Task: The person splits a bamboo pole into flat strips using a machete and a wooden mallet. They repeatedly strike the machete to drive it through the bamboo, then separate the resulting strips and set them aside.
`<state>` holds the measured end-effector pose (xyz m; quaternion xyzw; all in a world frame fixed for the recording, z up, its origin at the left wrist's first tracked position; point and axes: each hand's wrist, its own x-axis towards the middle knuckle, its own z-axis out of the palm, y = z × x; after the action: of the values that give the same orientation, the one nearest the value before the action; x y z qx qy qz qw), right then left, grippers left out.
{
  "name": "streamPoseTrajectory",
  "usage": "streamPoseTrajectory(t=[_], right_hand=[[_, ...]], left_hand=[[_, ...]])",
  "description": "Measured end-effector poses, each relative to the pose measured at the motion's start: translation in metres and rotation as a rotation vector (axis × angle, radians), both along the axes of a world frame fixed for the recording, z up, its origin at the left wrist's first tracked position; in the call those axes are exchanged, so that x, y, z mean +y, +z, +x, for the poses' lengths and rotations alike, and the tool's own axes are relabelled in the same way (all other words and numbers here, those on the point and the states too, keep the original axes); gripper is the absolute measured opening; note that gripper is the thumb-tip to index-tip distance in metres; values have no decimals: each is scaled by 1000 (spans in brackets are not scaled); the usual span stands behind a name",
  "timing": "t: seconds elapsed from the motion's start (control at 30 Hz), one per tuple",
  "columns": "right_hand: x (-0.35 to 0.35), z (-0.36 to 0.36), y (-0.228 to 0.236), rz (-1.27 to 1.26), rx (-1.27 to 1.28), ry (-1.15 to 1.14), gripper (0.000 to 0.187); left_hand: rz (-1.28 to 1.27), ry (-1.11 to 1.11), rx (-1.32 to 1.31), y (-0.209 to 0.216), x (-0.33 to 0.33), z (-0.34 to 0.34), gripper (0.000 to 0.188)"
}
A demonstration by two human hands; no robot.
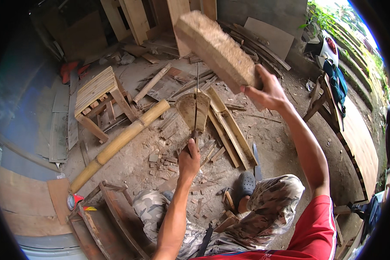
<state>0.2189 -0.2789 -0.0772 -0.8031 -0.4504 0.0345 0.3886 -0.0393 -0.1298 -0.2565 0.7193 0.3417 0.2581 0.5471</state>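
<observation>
Left hand [190, 159]'s clamped on a knife [196, 104], blade across the bamboo piece [186, 112] just beyond it. Right hand [268, 90]'s gripping a raised wooden block [221, 50]. Split bamboo [240, 141] right of the left hand looks done; this piece probably still needs splitting.

Wood scraps [172, 160] on dirt floor [268, 151]

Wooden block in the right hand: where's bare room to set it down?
For the wooden block, mostly bare dirt lies between the split bamboo and the bench at right. The bench top, nearer than the teal bag, also looks free. Left of the split bamboo, wood chips crowd the ground.
</observation>
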Motion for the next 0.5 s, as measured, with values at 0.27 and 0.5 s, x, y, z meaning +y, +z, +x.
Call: streamPoseTrajectory(t=[0.27,0.5], right_hand=[[6,-5,-20,336,-119,220,60],[17,3,-23,-212,-60,50,47]], left_hand=[[51,25,-14,-5,0,14,67],[-16,-62,94,-27,14,1,65]])
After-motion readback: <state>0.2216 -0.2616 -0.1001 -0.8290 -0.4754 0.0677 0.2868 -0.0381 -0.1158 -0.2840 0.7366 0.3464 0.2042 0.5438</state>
